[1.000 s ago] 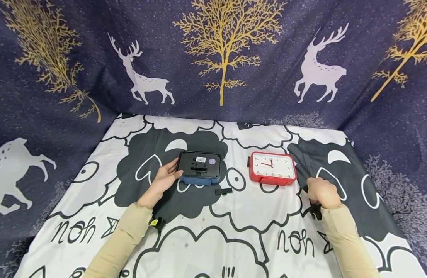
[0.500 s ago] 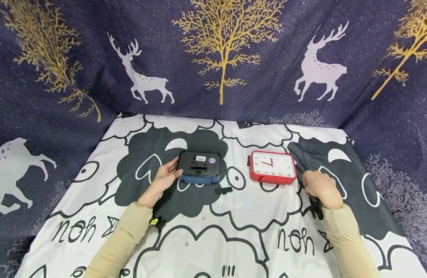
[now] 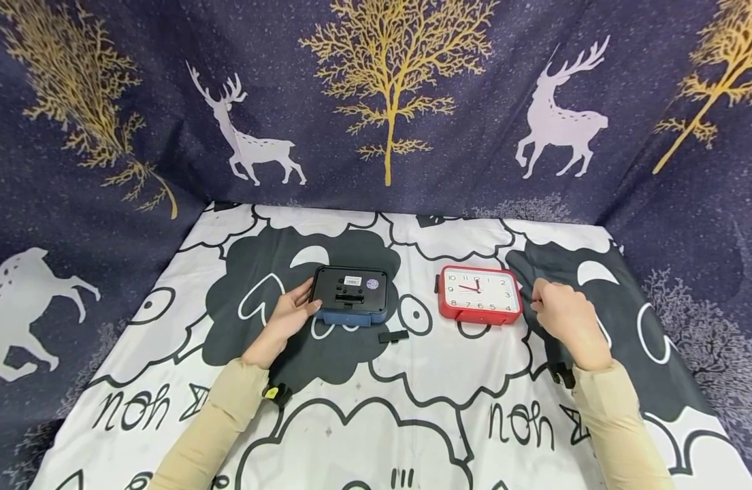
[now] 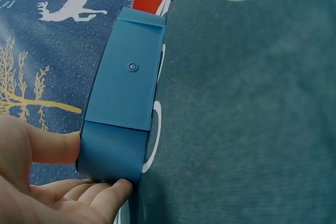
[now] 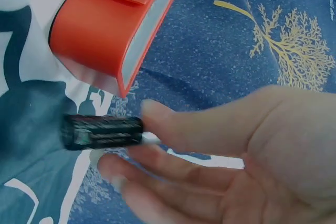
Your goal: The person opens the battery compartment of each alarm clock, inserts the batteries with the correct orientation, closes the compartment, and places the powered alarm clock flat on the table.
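Right hand [image 3: 568, 320]: moved forward beside red clock [image 3: 481, 294], pinching battery [image 5: 102, 132].
Left hand [image 3: 285, 314]: unmoved, gripping blue clock [image 4: 121, 82].
Battery: in hand, not inside either clock.

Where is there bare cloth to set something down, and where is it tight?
The widest bare patch of cloth lies between the sleeves, in front of the cover. Another strip runs behind both clocks to the backdrop. Tight spots: around the left hand gripping the blue clock, and between the red clock and right hand.
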A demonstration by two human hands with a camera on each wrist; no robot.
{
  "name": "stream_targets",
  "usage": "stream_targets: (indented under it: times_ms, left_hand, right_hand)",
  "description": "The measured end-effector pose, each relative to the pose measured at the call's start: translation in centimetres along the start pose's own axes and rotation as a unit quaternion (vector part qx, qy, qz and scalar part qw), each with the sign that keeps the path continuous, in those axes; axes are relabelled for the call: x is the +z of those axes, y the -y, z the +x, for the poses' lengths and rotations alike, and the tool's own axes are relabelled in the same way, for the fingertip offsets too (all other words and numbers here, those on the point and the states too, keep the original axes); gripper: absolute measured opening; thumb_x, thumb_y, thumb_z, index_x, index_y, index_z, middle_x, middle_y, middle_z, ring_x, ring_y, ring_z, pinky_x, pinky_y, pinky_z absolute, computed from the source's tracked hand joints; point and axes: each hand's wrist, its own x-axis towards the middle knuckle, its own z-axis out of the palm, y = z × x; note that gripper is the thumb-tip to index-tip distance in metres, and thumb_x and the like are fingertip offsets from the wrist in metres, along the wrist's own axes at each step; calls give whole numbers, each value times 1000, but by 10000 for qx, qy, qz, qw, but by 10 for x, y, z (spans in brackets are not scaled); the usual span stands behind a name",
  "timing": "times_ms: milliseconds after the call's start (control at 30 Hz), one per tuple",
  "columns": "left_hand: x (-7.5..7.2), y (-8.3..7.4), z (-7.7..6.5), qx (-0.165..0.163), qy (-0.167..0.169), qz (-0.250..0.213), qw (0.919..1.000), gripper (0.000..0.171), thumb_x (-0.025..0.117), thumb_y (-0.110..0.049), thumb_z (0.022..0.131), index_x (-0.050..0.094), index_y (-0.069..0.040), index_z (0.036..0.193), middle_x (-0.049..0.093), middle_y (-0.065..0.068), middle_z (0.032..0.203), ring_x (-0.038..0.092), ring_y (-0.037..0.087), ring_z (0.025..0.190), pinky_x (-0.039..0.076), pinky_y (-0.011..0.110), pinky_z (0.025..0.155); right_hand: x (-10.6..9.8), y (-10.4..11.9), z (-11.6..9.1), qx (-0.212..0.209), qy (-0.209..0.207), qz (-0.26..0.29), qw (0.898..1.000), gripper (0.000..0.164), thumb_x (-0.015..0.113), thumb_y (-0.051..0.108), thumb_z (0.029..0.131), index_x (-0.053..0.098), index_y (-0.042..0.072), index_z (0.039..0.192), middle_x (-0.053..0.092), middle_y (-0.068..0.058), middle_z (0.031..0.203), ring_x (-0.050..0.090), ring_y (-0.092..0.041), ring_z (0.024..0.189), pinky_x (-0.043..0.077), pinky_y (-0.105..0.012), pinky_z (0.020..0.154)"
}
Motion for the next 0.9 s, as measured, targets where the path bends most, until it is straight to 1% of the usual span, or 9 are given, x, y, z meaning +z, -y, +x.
stream_targets:
  times_ms: [133,233,333,433,567,700,800,900]
  left_hand:
    - [0,2,-1,15,-5,-6,10000,62,50,1,96,22,2,152,27,25,154,28,35,144,28,45,114]
    - [0,2,0,8,-18,18,10000,62,50,0,96,22,1,152,27,24,155,28,34,144,28,44,114]
    - [0,2,0,-10,-21,28,10000,63,50,0,96,22,1,152,27,24,155,29,34,143,29,43,113]
    - [0,1,0,8,7,27,10000,63,50,0,96,22,1,152,27,24,155,29,34,143,28,43,113]
    - [-1,1,0,39,36,-11,10000,63,50,0,96,22,2,152,26,25,155,28,34,144,27,44,114]
    - [-1,2,0,33,40,23,10000,62,50,0,96,22,2,152,26,25,155,27,34,144,27,45,114]
    - [-1,2,0,8,21,45,10000,62,50,0,96,22,1,152,26,24,155,28,34,144,28,44,114]
    - [-2,2,1,-22,23,15,10000,63,50,0,96,22,0,152,26,24,155,27,33,144,28,43,115]
  right_hand:
    - [4,1,1,-251,-704,220,9970,9,60,-7,81,52,-2,82,57,-22,76,58,-43,65,43,-55,54]
    - [5,3,2,-237,-915,336,9949,5,52,-8,83,50,-5,87,54,-26,80,57,-47,70,43,-59,57]
    - [7,5,4,-181,-909,386,9949,6,46,-7,85,48,-5,91,52,-29,85,56,-50,72,42,-61,58]
    - [8,7,5,-195,-912,417,9948,8,45,-6,87,49,-6,94,51,-32,90,56,-51,73,43,-62,59]
    - [9,9,6,-314,-1015,338,9938,9,48,-3,91,54,-7,96,54,-32,91,58,-49,71,45,-61,60]
    - [8,13,6,-294,-849,263,9956,12,50,-1,93,60,-5,99,59,-30,90,60,-50,71,46,-60,57]
    - [7,16,7,-251,-651,296,9971,15,51,0,93,62,-5,101,62,-28,89,61,-47,74,46,-57,56]
    - [8,20,8,-284,-556,381,9973,14,54,-1,92,63,-5,102,65,-27,89,61,-39,70,43,-49,53]
